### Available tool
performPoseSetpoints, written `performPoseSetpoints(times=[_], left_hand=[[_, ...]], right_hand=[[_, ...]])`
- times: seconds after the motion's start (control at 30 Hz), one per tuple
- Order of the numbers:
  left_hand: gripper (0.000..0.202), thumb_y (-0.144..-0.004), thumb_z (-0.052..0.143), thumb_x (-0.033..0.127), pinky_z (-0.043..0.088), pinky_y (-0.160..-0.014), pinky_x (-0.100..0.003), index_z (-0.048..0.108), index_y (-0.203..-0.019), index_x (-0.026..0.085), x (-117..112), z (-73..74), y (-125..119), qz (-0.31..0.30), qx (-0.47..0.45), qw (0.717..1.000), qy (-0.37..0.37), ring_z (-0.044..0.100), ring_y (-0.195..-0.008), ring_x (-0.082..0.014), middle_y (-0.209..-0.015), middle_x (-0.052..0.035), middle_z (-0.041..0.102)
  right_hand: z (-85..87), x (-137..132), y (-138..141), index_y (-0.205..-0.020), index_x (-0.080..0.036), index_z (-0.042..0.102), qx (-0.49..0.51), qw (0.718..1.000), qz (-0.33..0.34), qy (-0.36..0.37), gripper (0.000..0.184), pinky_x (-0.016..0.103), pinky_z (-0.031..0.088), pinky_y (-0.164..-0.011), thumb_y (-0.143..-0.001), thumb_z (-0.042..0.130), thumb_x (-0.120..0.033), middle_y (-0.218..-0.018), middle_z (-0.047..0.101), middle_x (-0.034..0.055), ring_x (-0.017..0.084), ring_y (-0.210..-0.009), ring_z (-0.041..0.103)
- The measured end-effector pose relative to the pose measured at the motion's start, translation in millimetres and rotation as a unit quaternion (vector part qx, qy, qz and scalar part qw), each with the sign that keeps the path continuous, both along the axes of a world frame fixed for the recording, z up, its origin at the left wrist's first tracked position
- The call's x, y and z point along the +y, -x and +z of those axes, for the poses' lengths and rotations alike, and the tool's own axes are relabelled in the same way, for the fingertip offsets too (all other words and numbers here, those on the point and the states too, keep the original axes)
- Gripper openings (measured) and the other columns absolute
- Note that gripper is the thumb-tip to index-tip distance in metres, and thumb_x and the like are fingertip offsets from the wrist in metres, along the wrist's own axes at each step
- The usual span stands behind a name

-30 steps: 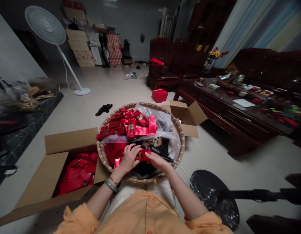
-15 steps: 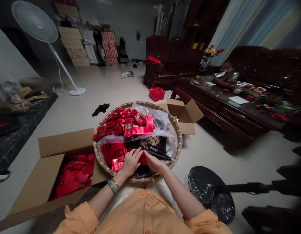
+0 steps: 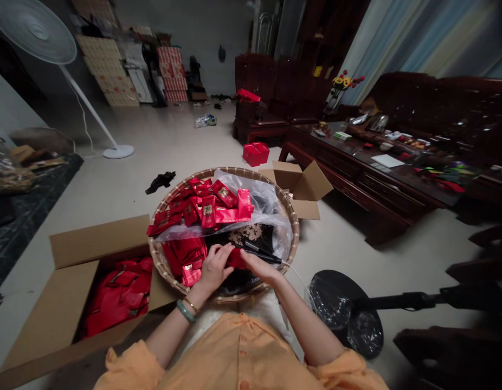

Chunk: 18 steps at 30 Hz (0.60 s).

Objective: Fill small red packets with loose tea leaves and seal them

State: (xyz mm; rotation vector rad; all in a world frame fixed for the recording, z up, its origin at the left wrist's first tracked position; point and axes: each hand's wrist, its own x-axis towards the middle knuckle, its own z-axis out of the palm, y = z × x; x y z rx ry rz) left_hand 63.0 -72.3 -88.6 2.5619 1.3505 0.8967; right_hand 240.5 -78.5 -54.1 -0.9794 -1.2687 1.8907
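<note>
A small red packet (image 3: 236,259) is between my two hands over the near part of a round woven bamboo basket (image 3: 296,238). My left hand (image 3: 215,266) grips its left side with bent fingers. My right hand (image 3: 259,266) has its fingers close together against the right side; its thumb is hidden. Just beyond the right hand lies a black corded tool (image 3: 271,257) with a metal strip. Dark, loose, tea-like bits with a pale brown patch (image 3: 251,234) lie behind it. Flat red packets (image 3: 181,254) are at the left, and filled red packets (image 3: 208,210) rest on clear plastic (image 3: 264,195).
An open carton (image 3: 72,292) of red packets stands left of the basket, and a smaller open carton (image 3: 310,187) sits behind it to the right. A black round base (image 3: 328,292) is at my right. Beyond are a dark wooden table (image 3: 352,162) and a white fan (image 3: 117,151).
The whole view has shifted slightly, so things appear further left. My hands are a little further apart around the red packet, and more of it shows between them.
</note>
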Motion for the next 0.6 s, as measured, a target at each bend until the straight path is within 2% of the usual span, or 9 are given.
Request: performPoseSetpoints(times=[0.13, 0.27, 0.33, 0.4, 0.43, 0.5, 0.53, 0.6], left_hand=[[0.062, -0.064, 0.067, 0.011, 0.048, -0.086, -0.041, 0.049, -0.123, 0.019, -2.6, -3.1, 1.2, -0.002, -0.001, 1.0, 0.014, 0.048, -0.102, -0.026, -0.119, -0.0076, 0.059], [0.058, -0.065, 0.067, 0.013, 0.047, -0.086, -0.04, 0.051, -0.12, 0.02, -3.2, -2.1, 1.6, 0.015, -0.011, 1.0, 0.02, 0.049, -0.101, -0.0257, -0.116, -0.0071, 0.061], [0.055, -0.065, 0.066, 0.013, 0.048, -0.085, -0.039, 0.052, -0.118, 0.02, -1.8, -1.4, 3.2, 0.038, -0.022, 0.999, 0.023, 0.049, -0.1, -0.025, -0.114, -0.0064, 0.062], [0.053, -0.066, 0.065, 0.012, 0.048, -0.084, -0.037, 0.053, -0.117, 0.02, 0.2, -0.9, 5.9, 0.064, -0.036, 0.997, 0.03, 0.05, -0.099, -0.0243, -0.111, -0.0057, 0.063], [0.052, -0.066, 0.064, 0.013, 0.048, -0.084, -0.037, 0.054, -0.116, 0.02, 1.1, -0.6, 7.2, 0.075, -0.043, 0.996, 0.033, 0.05, -0.098, -0.0241, -0.109, -0.0057, 0.063], [0.049, -0.067, 0.064, 0.015, 0.048, -0.083, -0.036, 0.054, -0.115, 0.02, 2.3, 0.3, 9.2, 0.091, -0.058, 0.993, 0.038, 0.051, -0.098, -0.0238, -0.106, -0.006, 0.063], [0.048, -0.067, 0.065, 0.016, 0.048, -0.083, -0.036, 0.055, -0.114, 0.02, 2.6, 1.0, 9.7, 0.098, -0.065, 0.992, 0.04, 0.051, -0.097, -0.0238, -0.104, -0.0062, 0.063], [0.047, -0.067, 0.065, 0.017, 0.048, -0.083, -0.037, 0.055, -0.113, 0.02, 3.1, 2.5, 10.3, 0.111, -0.077, 0.99, 0.042, 0.051, -0.097, -0.0238, -0.102, -0.0064, 0.062]], right_hand=[[4.4, 0.7, 0.6, -0.105, -0.014, 0.064, 0.028, 0.999, 0.035, -0.005, 0.063, 0.039, 0.036, -0.099, -0.078, 0.043, -0.068, -0.102, 0.066, 0.0073, 0.019, -0.096, 0.058], [17.2, -0.7, -8.6, -0.103, -0.015, 0.064, -0.045, 0.997, 0.039, -0.054, 0.056, 0.039, 0.042, -0.092, -0.074, 0.056, -0.062, -0.1, 0.067, 0.0065, 0.019, -0.091, 0.059], [23.4, 0.3, -19.8, -0.109, -0.015, 0.062, -0.067, 0.995, 0.014, -0.078, 0.055, 0.04, 0.044, -0.088, -0.078, 0.052, -0.059, -0.102, 0.067, 0.0081, 0.021, -0.093, 0.061], [24.4, 3.7, -34.8, -0.114, -0.015, 0.059, -0.09, 0.989, -0.051, -0.105, 0.053, 0.04, 0.046, -0.086, -0.085, 0.042, -0.055, -0.103, 0.067, 0.0102, 0.023, -0.097, 0.062], [21.9, 6.1, -42.8, -0.115, -0.015, 0.059, -0.119, 0.98, -0.096, -0.125, 0.051, 0.04, 0.046, -0.086, -0.088, 0.038, -0.053, -0.104, 0.067, 0.011, 0.023, -0.098, 0.062], [10.1, 10.7, -56.9, -0.115, -0.018, 0.059, -0.232, 0.938, -0.166, -0.196, 0.04, 0.039, 0.044, -0.091, -0.087, 0.045, -0.043, -0.111, 0.065, 0.0105, 0.023, -0.105, 0.059], [1.5, 12.5, -62.2, -0.118, -0.018, 0.057, -0.305, 0.909, -0.173, -0.224, 0.039, 0.039, 0.041, -0.094, -0.084, 0.05, -0.037, -0.116, 0.062, 0.0108, 0.023, -0.108, 0.057], [-18.0, 14.7, -68.6, -0.125, -0.016, 0.051, -0.446, 0.847, -0.151, -0.247, 0.052, 0.042, 0.038, -0.097, -0.076, 0.062, -0.028, -0.12, 0.059, 0.0141, 0.027, -0.113, 0.053]])
